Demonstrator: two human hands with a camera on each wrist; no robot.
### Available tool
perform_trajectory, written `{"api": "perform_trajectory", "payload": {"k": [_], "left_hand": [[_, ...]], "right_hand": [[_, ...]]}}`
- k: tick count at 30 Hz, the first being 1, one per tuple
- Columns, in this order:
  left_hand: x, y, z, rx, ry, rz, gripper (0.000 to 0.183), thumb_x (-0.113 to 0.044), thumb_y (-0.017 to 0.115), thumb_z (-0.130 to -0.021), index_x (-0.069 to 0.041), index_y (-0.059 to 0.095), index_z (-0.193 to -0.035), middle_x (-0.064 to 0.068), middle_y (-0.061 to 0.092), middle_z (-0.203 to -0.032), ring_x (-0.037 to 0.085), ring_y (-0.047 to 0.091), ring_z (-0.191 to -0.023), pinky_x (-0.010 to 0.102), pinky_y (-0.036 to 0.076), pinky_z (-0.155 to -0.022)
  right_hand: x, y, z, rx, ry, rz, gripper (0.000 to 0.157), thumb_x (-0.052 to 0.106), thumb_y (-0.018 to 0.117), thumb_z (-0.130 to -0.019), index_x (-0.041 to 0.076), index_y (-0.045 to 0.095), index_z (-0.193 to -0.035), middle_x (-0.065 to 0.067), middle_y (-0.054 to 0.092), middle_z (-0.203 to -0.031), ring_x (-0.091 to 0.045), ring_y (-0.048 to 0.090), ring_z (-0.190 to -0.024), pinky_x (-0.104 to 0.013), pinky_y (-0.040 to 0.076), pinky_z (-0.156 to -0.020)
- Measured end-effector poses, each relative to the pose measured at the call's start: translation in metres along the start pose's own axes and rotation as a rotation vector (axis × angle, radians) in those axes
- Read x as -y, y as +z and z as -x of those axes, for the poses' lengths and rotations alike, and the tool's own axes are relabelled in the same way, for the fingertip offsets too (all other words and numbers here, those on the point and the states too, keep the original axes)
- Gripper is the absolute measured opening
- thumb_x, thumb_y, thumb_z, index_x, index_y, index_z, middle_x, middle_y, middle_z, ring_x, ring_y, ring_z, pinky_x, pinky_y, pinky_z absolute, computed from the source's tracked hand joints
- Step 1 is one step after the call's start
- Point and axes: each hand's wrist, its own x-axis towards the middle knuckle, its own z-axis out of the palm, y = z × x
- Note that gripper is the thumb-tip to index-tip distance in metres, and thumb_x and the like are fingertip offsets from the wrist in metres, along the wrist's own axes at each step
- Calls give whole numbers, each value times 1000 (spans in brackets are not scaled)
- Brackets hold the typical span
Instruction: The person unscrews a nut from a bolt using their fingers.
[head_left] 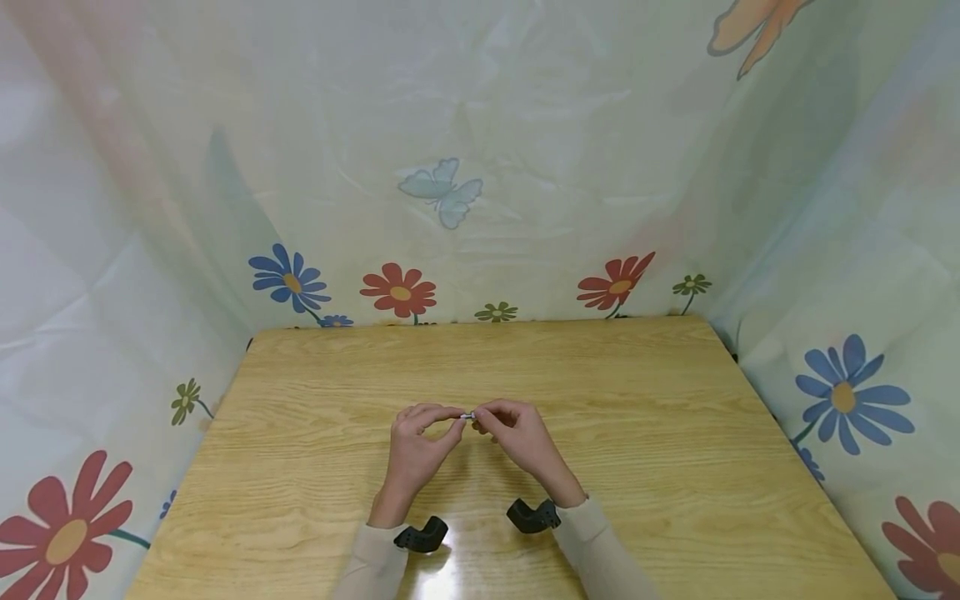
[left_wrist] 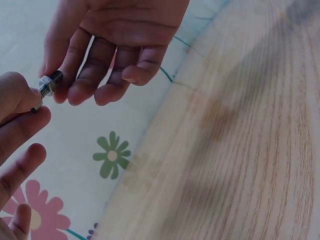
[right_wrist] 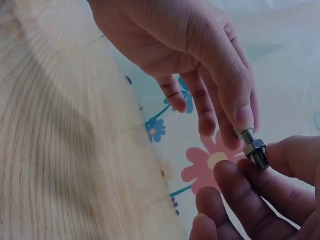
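"What have the fingers got?"

"On my feed the left hand (head_left: 418,450) pinches a bolt (right_wrist: 248,136) near its head, thumb and index finger closed to its width, other fingers loosely spread. The right hand (head_left: 525,433) meets it opposite, thumb and index drawn together at the nut (right_wrist: 255,148); I'd say it pinches that, though the fingertips partly cover the contact."

"And where's the bolt?"

"Lower centre of my head view, between the hands, held off the table (head_left: 637,400)."

"Room to move?"

"Plenty, as I see it: the side edges slope well out left and right, and the far edge, mid-frame, lies well beyond the fingertips, flowered cloth (head_left: 525,125) behind."
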Motion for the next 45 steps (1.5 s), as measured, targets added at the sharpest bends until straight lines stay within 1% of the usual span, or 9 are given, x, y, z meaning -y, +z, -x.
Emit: {"api": "perform_trajectory", "payload": {"k": [5,12,19,23,28,32,38,39,45], "left_hand": [[0,1,0,-3,-4,7,18,-8,85,-84,-19,83,-98,-4,79,-94,17,72,-92,57,45,-96],[1,2,2,-16,-12,2,18,-6,85,-83,-18,84,-96,-3,79,-92,17,72,-91,51,47,-93],[2,3,2,-17,-40,7,18,-6,84,-83,-18,84,-96,-3,79,-91,15,72,-90,47,47,-94],[2,3,2,-24,-43,21,19,-5,85,-83,-18,84,-96,-4,79,-91,16,72,-89,49,47,-94],[0,4,1,-30,-35,27,19,-5,85,-83,-18,84,-97,-4,79,-92,18,72,-90,52,48,-92],[-2,5,1,-18,-57,41,17,-7,85,-84,-18,84,-98,-3,80,-93,19,71,-91,52,48,-94],[-1,6,1,-4,-57,45,18,-8,85,-84,-19,84,-98,-4,79,-92,19,71,-93,51,48,-94],[-1,6,1,-3,-52,45,18,-8,85,-84,-18,84,-99,-5,79,-92,18,71,-92,50,49,-93],[2,6,2,19,-29,42,17,-8,85,-84,-16,84,-99,-4,78,-92,14,71,-90,42,54,-87]], "right_hand": [[0,0,0,1,-10,3,23,33,66,-102,15,78,-109,-4,76,-100,-38,71,-97,-54,59,-81],[1,-1,2,11,-35,3,21,25,70,-100,12,76,-116,-9,76,-109,-31,72,-100,-34,59,-82],[1,-3,3,2,-87,-19,19,16,71,-99,9,76,-115,-12,74,-115,-23,70,-103,-27,58,-84],[2,-5,3,-23,-101,-35,24,19,68,-101,5,74,-119,-14,72,-120,-26,69,-106,-34,60,-87],[2,-8,2,-43,-21,-44,32,31,63,-104,6,73,-122,-12,75,-113,-32,70,-103,-51,59,-87],[1,-7,2,-36,31,-39,35,34,64,-103,4,75,-116,-13,78,-104,-29,72,-98,-50,59,-84],[-1,-7,3,7,25,-26,30,33,65,-103,7,77,-112,-13,78,-101,-30,73,-97,-50,59,-84],[3,-7,4,18,24,-29,29,30,64,-104,6,77,-113,-15,78,-101,-34,73,-99,-52,59,-85],[13,-6,6,34,23,-15,24,18,63,-104,1,74,-117,-21,76,-106,-29,73,-97,-57,58,-86]]}}
